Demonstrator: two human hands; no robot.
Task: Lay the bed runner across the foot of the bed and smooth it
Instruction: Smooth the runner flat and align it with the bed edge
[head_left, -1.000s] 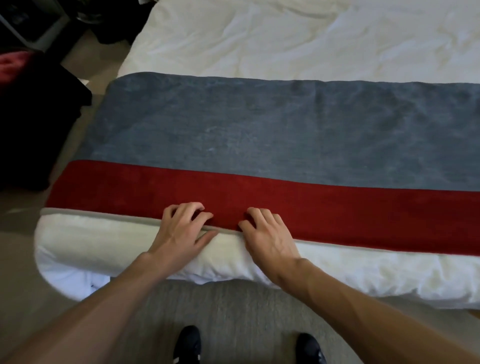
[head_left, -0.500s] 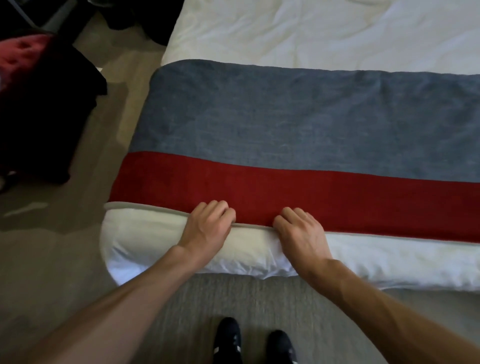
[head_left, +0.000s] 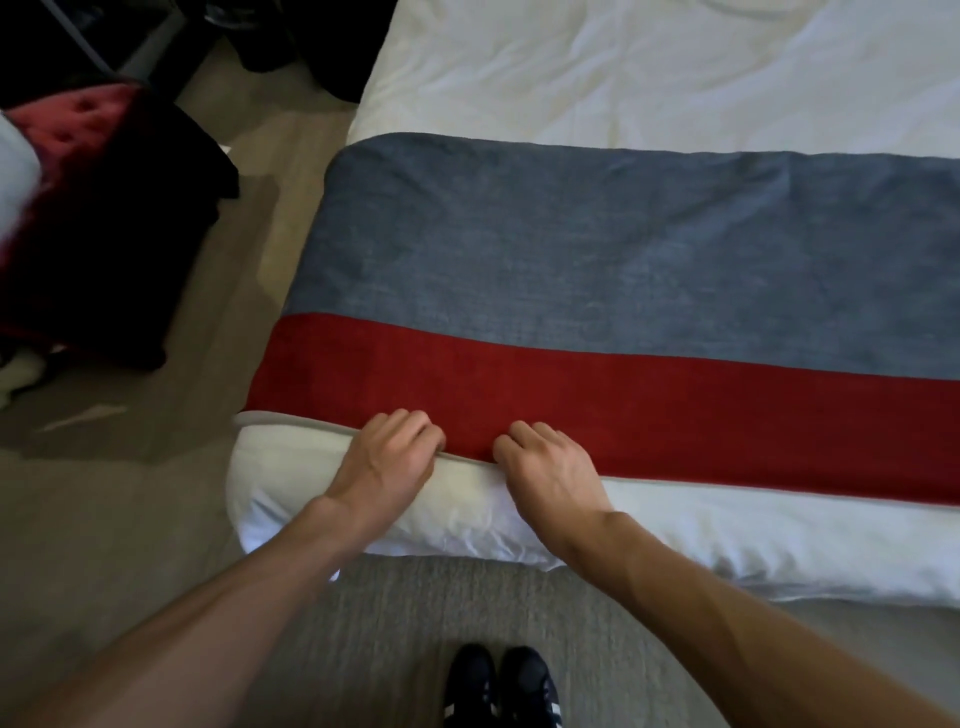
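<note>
The bed runner (head_left: 623, 270), a wide grey-blue band with a red band along its near side and a pale hem, lies flat across the foot of the white bed (head_left: 649, 67). Its left end drapes over the bed's left side. My left hand (head_left: 387, 457) and my right hand (head_left: 550, 467) sit side by side on the runner's near hem, close to the bed's left corner. The fingers of both hands are curled over the hem and grip it. The white duvet edge (head_left: 467, 514) bulges out below the hem.
A dark chair or bag (head_left: 104, 249) with red fabric on it stands on the floor to the left of the bed. More dark items lie at the top left (head_left: 291, 47). My black shoes (head_left: 498, 686) stand together on grey carpet at the bed's foot.
Both hands have slid left along the runner's near hem toward the bed's left corner, staying side by side. My feet have come together.
</note>
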